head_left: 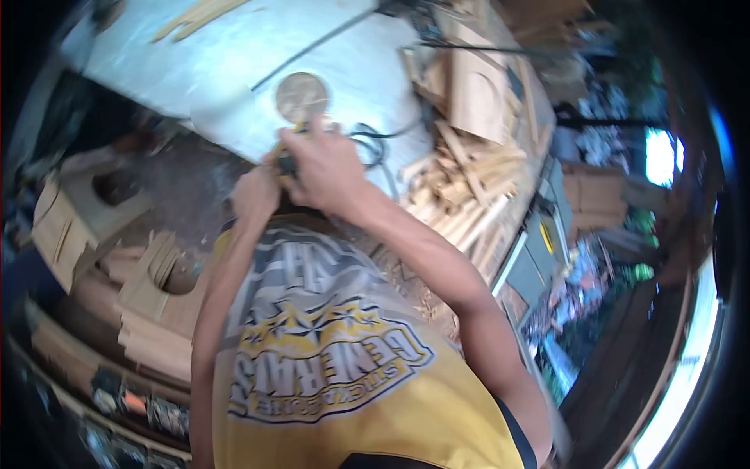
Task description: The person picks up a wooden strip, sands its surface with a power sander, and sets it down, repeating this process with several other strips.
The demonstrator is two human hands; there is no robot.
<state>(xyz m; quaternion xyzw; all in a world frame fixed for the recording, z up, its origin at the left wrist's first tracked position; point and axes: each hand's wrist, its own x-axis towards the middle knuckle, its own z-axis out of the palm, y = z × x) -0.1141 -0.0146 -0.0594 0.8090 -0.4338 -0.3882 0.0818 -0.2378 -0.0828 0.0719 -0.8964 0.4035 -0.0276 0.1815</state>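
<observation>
A yellow and black power tool (287,162), blurred and largely covered by my hands, is held close to my body at the edge of a pale work surface (234,102). My right hand (326,164) is wrapped over its top, fingers bent. At its near left side, my left hand (256,194) is closed against it; the fingertips are hidden. A round tan disc (302,98) lies just beyond my right hand, and whether it is joined to the tool cannot be made out. Beside my right hand, a black cord (371,141) curls on the surface.
Wood strips (461,187) are piled on the right, below a wooden panel with a curved outline (478,94). Wooden pieces with round openings (160,301) stand at the lower left. Long wood pieces (203,16) lie at the top left.
</observation>
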